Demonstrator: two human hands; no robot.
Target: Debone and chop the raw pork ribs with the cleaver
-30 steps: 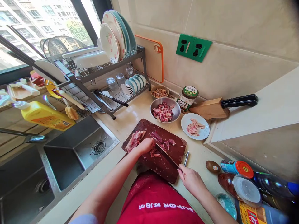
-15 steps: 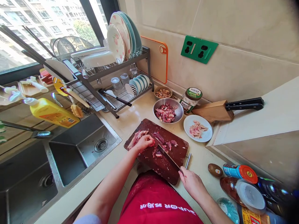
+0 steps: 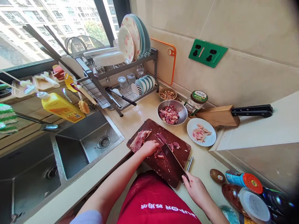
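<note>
My right hand [image 3: 195,186] grips the handle of a cleaver [image 3: 174,161], whose blade slants over the brown cutting board [image 3: 161,168] with its tip among pieces of raw meat. Close by the blade, my left hand [image 3: 149,148] has its fingers curled down on a small piece of meat [image 3: 159,153], partly hidden by the fingertips. A larger fatty slab of meat [image 3: 140,140] lies at the board's left end. Just beyond my left fingers rests a dark red strip of meat [image 3: 161,138], with small cut bits [image 3: 176,145] to its right.
Behind the board stand a steel bowl of cut meat [image 3: 169,114], a white plate of pale trimmings [image 3: 201,133], a lidded jar [image 3: 195,102] and a wooden knife block [image 3: 217,115]. A sink [image 3: 77,152] and dish rack [image 3: 109,74] are left. Jars and a brown oval fruit [image 3: 217,176] stand right.
My left hand has come down to the meat beside the blade. The cleaver has shifted slightly right and shows more of its flat side. The whole view has swung a little left.
</note>
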